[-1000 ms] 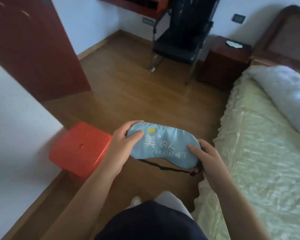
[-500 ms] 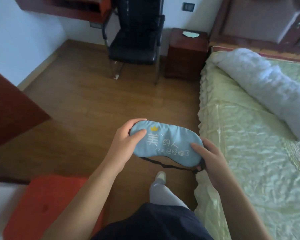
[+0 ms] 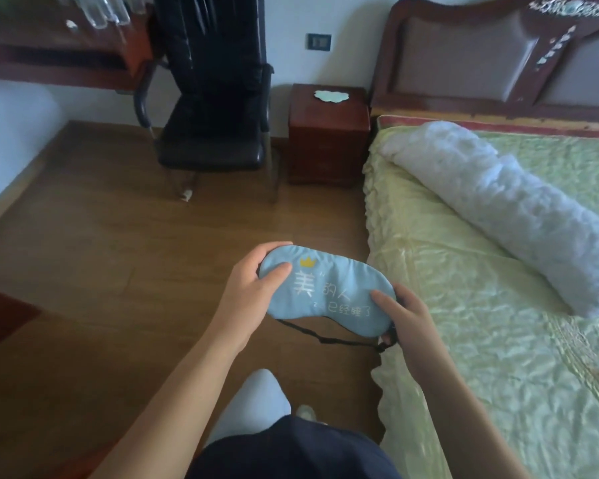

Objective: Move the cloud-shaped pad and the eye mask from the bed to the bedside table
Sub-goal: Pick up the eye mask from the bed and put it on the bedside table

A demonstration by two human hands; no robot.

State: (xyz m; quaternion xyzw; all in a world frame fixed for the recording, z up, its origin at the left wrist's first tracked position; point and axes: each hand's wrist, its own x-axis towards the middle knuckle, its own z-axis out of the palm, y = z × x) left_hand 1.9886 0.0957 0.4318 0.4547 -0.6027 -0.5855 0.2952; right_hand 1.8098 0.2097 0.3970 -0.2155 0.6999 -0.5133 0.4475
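I hold a light blue eye mask (image 3: pixel 329 288) with white lettering and a small yellow crown in front of me, above the wooden floor beside the bed. My left hand (image 3: pixel 248 288) grips its left end, thumb on top. My right hand (image 3: pixel 403 318) grips its right end, and the black strap hangs below. The pale cloud-shaped pad (image 3: pixel 332 96) lies on top of the dark red bedside table (image 3: pixel 327 146), which stands far ahead next to the headboard.
A black office chair (image 3: pixel 215 108) stands left of the bedside table, under a wooden wall desk (image 3: pixel 59 60). The bed (image 3: pixel 498 323) with a pale yellow cover and a rolled white quilt (image 3: pixel 498 209) runs along my right. Open wooden floor lies ahead.
My view has swung right and forward along the bed; the red stool has left the frame and the bedside table looks closer. Both hands keep the same hold on the eye mask.
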